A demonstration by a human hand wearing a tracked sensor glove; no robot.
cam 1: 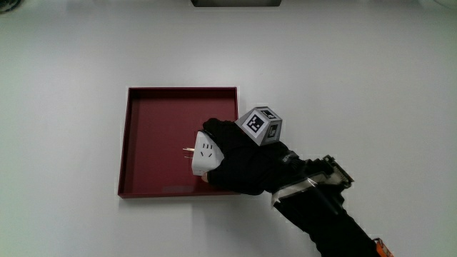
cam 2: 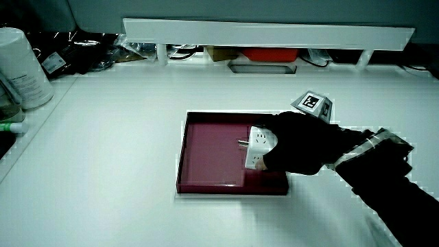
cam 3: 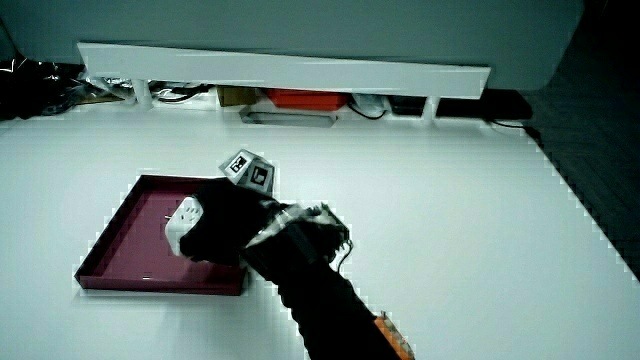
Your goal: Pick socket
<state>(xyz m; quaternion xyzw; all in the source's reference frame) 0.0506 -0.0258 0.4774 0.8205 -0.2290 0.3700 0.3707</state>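
The hand grips a white socket over the red tray; fingers wrapped round it.

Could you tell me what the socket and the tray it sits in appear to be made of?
The socket, gripped by the hand, looks like smooth white moulded plastic with metal prongs. The tray seems rigid dark-red plastic, matte, with thin raised walls; painted metal cannot be ruled out.

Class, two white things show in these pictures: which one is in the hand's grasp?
The white socket, held over the red tray by the hand; the white bottle stands untouched at the table's edge.
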